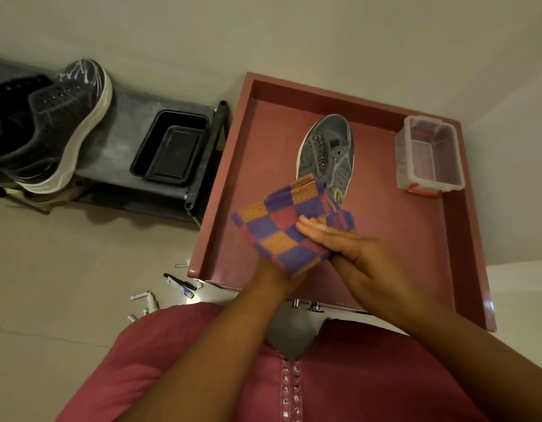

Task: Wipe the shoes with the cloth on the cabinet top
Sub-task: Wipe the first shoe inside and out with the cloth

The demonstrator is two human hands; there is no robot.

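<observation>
So I'm standing at the cabinet top [416,239], the reddish-pink one with a raised rim all round. The cloth [289,222], a checked thing in purple, orange and red, is sandwiched between my hands just above the near part of that top. My right hand [349,248] lies flat on top of the cloth, fingers straight and together, pressing down on it rather than gripping. My left hand [282,274] is underneath; the cloth covers nearly all of it, so only the wrist really shows and I honestly can't tell how the fingers lie or whether they're curled into the fabric.

One grey shoe [327,153] sits on the cabinet top just beyond the cloth, toe pointing away from me, with the cloth's far corner overlapping its heel end from this angle. Can't say if they actually touch.

Off to the right on the same top there's a clear plastic box [428,153] with a red latch. To the left, on a low grey rack [120,123], another grey shoe [47,123] with a white sole sits beside a black tray [170,147]. A few small bits, a marker [180,284] among them, lie scattered on the floor.
</observation>
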